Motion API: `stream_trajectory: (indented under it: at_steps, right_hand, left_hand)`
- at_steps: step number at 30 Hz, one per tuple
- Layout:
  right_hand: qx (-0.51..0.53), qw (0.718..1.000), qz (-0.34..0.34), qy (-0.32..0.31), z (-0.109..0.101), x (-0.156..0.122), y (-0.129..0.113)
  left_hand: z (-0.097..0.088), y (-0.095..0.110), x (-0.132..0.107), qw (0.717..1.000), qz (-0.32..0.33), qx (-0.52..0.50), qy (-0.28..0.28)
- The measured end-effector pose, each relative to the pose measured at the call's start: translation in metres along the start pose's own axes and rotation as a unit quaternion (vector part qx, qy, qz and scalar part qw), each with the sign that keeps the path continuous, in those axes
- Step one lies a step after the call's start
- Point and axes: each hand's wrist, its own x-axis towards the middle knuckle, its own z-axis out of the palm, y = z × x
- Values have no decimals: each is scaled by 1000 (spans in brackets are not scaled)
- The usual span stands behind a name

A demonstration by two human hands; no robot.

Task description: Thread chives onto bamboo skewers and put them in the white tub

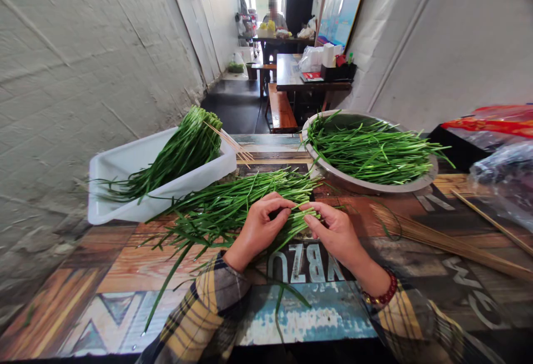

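Presently left hand (258, 232) and right hand (336, 234) fingers close, apparently pinching, on the chive bundle (225, 208); it lies on the worktop (125, 275), long axis 2-to-8 o'clock, leaves trailing toward 8.

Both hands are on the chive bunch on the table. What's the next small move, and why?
Probably draw the pinched stalks together and level their ends. The left hand and right hand both pinch a small bunch of chives that looks loose, while the bamboo skewers lie untouched to the right.
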Motion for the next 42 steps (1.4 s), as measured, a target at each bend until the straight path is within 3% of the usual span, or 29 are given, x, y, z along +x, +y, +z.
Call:
stream_trajectory:
  at_steps: [16,23,33,42]
  right_hand:
    - [-3,1000,2,-2,0,1,-2]
    - [74,997,8,-4,2,0,3]
    - [81,997,-6,-8,4,0,8]
    - [97,995,-10,-13,4,1,7]
  left_hand:
    - [-2,0,0,1000,-2,7,-24]
    - [-2,0,0,1000,-1,7,-24]
    - [-2,-1,-1,999,10,-5,-53]
    - [-1,1,-2,995,40,66,-57]
